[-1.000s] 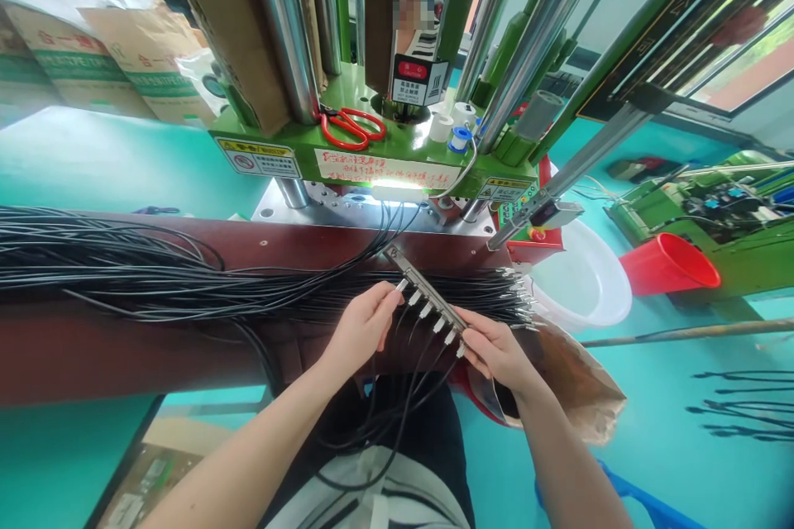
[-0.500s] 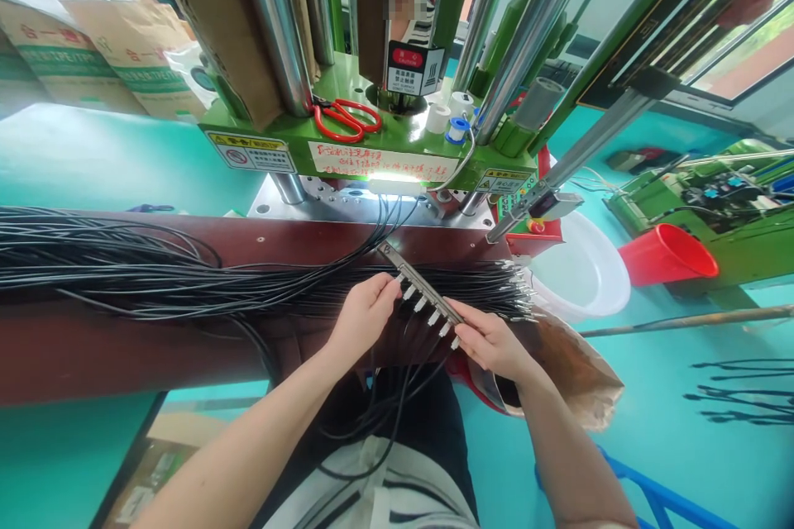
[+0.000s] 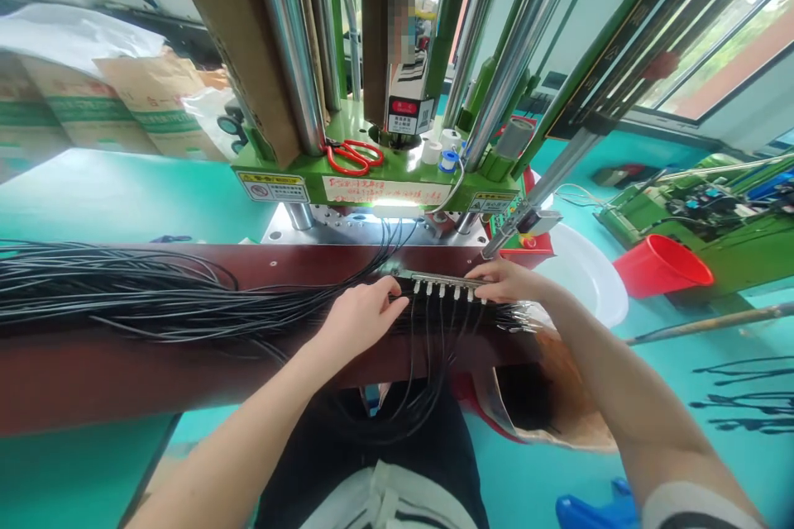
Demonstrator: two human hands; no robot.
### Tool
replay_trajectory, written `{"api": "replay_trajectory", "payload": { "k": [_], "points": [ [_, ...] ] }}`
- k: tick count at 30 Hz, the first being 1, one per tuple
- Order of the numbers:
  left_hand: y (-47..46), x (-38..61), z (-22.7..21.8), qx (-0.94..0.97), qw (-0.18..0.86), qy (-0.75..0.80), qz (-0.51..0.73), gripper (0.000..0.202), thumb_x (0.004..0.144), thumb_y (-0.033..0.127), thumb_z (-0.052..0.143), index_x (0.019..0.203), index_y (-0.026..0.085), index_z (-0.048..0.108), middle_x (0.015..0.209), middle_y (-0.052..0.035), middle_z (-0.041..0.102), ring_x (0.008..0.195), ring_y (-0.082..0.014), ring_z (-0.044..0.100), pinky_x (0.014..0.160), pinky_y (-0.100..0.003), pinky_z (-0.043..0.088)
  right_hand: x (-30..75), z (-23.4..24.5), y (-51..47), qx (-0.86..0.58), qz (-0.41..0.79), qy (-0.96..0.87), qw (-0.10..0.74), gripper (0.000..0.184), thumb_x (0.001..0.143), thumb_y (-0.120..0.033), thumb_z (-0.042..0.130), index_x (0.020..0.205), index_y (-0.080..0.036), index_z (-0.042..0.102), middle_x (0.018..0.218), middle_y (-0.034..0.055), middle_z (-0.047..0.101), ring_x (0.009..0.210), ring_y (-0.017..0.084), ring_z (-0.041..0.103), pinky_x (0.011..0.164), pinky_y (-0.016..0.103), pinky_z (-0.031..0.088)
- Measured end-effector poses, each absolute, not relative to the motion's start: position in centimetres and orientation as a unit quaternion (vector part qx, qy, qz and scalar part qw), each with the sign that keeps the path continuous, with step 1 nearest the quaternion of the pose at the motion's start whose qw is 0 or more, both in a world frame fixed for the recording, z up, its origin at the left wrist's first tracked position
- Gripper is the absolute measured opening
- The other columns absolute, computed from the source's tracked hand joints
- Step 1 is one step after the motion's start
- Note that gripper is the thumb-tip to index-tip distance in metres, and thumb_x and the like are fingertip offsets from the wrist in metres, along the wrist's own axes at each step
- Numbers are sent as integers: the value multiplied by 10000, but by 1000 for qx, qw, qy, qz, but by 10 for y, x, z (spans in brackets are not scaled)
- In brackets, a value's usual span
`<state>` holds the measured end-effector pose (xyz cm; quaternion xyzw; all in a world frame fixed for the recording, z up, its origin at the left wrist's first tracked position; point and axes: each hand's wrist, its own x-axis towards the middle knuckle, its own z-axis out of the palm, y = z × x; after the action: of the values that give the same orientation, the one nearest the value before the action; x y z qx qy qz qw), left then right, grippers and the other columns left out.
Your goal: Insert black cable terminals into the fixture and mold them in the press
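Observation:
A narrow metal bar lies almost level across the brown bench, with a row of several pale cable connectors along its near side. Thin black cables hang from these connectors down toward my lap. My right hand grips the bar's right end between thumb and fingers. Beside the left end is my left hand, its thumb and index finger apart with nothing visible between them. Behind the bar, cables run into the lit gap of the green press.
A thick bundle of black cables covers the left of the brown bench. Red-handled scissors and small white spools sit on the press. An open paper sack stands at right, below a white tub and red bucket.
The bar has swung from a slant to nearly level and moved away from me, onto the bench near the press. My left hand has let go of its connector; the right still grips the bar.

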<state>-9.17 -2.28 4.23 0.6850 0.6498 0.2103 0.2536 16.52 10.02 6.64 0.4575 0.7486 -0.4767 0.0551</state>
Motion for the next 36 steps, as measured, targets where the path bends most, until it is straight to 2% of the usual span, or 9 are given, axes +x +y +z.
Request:
{"api": "replay_trajectory", "payload": {
  "k": [3,5,9,13,17,20,24,31,36],
  "points": [
    [-24,-107,52,679,236,657,228,242,825,398,395,842,220,558,604,24,605,567,-151,540,571,-247,345,145,65,128,405,-437,801,62,333,731,-307,573,1013,-141,634,599,-12,560,463,85,459,447,211,363],
    [-24,-119,55,671,220,660,256,251,823,403,394,834,218,562,615,26,609,582,-144,543,580,-241,355,129,59,142,340,-397,852,41,229,723,-250,574,899,-149,680,740,23,596,616,116,538,592,237,426],
    [-19,-145,52,645,181,686,285,273,812,421,396,837,214,574,661,14,629,627,-151,556,598,-241,368,107,39,161,254,-306,917,11,166,706,-187,593,826,-176,707,877,43,595,822,168,555,787,286,414],
    [1,-169,40,638,166,711,243,264,795,408,397,854,218,570,760,-2,653,695,-172,571,636,-256,380,106,21,166,244,-312,918,-17,180,712,-188,597,852,-199,709,882,35,613,858,176,558,815,295,407],
    [33,-183,22,680,184,694,152,272,785,413,387,860,219,563,781,-15,645,728,-190,575,664,-277,382,114,8,161,336,-385,850,-126,187,741,-231,569,871,-196,699,878,20,657,845,166,591,793,278,428],
    [54,-188,5,683,196,695,107,274,784,427,380,840,220,552,763,-18,632,724,-191,576,659,-278,379,115,-2,157,408,-371,812,-191,232,786,-241,494,878,-155,689,774,35,672,764,166,609,702,272,452],
    [61,-192,-12,682,192,697,112,262,797,420,361,864,234,532,756,0,618,711,-176,571,666,-274,374,112,-8,154,423,-339,813,-212,213,772,-193,495,842,-160,694,735,26,677,722,155,614,665,256,458],
    [50,-190,-10,679,209,695,109,250,801,407,360,886,245,531,809,9,616,743,-172,560,647,-270,360,110,-7,148,413,-281,837,-224,205,746,-109,524,790,-205,701,836,17,692,852,166,591,819,294,429],
    [50,-188,-9,683,205,691,115,257,802,399,365,901,235,536,814,-1,613,758,-174,555,663,-277,361,111,-9,144,406,-256,849,-219,216,761,-98,516,808,-204,698,848,21,687,863,166,574,830,300,421]
  ]
}}
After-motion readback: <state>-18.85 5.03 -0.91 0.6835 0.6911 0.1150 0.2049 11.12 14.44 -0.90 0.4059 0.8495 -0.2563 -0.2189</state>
